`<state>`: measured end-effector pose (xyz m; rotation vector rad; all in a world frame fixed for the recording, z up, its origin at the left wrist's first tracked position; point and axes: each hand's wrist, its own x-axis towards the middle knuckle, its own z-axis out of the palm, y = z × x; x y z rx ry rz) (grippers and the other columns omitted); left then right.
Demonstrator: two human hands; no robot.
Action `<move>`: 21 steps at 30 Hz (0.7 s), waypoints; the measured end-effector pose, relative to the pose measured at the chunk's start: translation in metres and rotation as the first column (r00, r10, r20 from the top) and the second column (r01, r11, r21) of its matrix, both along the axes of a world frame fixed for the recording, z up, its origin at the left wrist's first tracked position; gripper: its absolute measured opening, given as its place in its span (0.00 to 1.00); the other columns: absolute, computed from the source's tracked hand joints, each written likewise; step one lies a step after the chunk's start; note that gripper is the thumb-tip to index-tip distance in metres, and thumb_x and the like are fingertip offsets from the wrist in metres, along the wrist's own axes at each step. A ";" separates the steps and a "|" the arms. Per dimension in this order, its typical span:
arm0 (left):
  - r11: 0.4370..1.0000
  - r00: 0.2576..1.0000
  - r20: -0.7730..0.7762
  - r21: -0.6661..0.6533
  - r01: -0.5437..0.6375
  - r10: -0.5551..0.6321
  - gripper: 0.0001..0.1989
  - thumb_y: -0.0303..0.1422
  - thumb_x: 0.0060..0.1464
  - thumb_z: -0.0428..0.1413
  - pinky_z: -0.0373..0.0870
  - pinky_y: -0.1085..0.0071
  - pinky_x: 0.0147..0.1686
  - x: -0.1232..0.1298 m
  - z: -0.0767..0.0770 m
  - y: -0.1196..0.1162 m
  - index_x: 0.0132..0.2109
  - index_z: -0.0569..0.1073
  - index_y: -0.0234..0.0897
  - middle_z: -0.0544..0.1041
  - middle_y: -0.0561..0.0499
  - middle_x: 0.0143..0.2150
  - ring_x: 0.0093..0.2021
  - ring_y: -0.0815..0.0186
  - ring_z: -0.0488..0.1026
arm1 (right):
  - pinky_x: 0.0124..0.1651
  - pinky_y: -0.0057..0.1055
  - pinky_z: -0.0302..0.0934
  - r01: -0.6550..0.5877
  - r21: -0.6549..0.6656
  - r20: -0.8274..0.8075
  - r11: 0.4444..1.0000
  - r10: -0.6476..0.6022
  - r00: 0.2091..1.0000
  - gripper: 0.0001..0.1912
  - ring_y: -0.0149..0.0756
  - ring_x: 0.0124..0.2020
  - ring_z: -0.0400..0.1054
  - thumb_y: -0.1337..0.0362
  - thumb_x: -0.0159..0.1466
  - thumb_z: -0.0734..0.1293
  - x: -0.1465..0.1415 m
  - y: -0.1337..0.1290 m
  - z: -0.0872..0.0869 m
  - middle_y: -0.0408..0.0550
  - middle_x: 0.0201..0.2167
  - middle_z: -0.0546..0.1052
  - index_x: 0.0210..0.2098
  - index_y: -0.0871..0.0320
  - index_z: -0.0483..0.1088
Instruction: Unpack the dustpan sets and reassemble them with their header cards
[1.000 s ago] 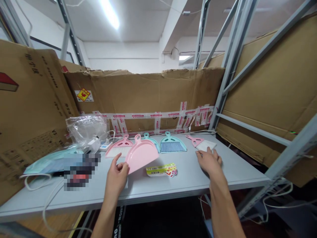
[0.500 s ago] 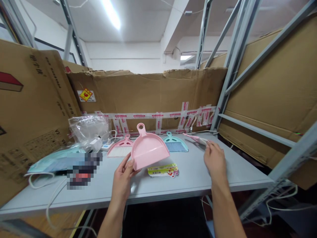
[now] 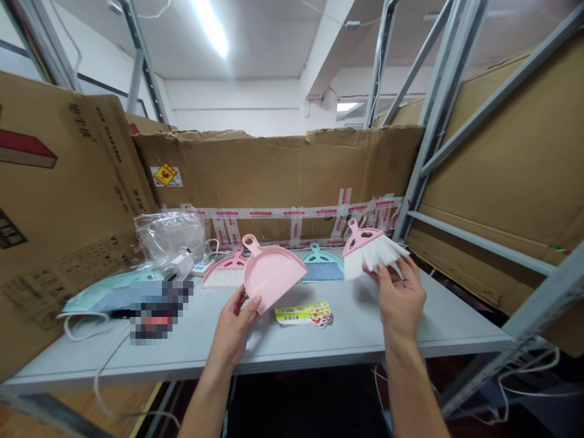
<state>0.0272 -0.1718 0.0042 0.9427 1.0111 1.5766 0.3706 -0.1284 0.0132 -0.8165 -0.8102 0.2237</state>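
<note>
The left hand [image 3: 232,325], fingers curled, pinches a pink dustpan [image 3: 271,274] by its edge; the right hand [image 3: 399,298], partly open, holds a pink brush [image 3: 369,252] up by its bristles, both clear of the table [image 3: 365,328].

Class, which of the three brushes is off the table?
The pink brush in the right hand; the other pink brush and the teal brush lie on the table.
</note>
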 end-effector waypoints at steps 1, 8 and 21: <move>1.000 0.999 -0.030 0.003 0.019 -0.019 0.38 0.46 0.46 0.81 0.83 0.65 0.49 0.000 0.001 -0.001 0.62 0.84 0.38 0.83 0.38 0.65 0.57 0.50 0.84 | 0.59 0.50 0.82 -0.026 0.010 -0.033 1.000 0.026 0.999 0.30 0.49 0.56 0.81 0.51 0.66 0.81 -0.007 -0.001 0.001 0.61 0.74 0.68 0.63 0.57 0.82; 0.987 0.981 -0.127 0.051 0.156 -0.148 0.36 0.46 0.51 0.79 0.80 0.60 0.59 -0.002 0.000 -0.004 0.63 0.83 0.38 0.81 0.37 0.69 0.63 0.46 0.81 | 0.65 0.51 0.77 -0.403 0.059 -0.224 0.913 0.405 0.886 0.30 0.49 0.60 0.80 0.56 0.61 0.84 -0.052 -0.007 0.004 0.56 0.66 0.80 0.61 0.53 0.83; 0.939 0.938 -0.129 0.088 0.334 -0.321 0.40 0.47 0.61 0.74 0.74 0.53 0.68 0.002 -0.006 -0.011 0.74 0.73 0.44 0.77 0.37 0.73 0.71 0.44 0.76 | 0.74 0.47 0.70 -0.689 -0.104 -0.059 0.718 0.687 0.725 0.20 0.50 0.71 0.74 0.55 0.70 0.77 -0.134 -0.018 -0.025 0.55 0.72 0.76 0.60 0.52 0.84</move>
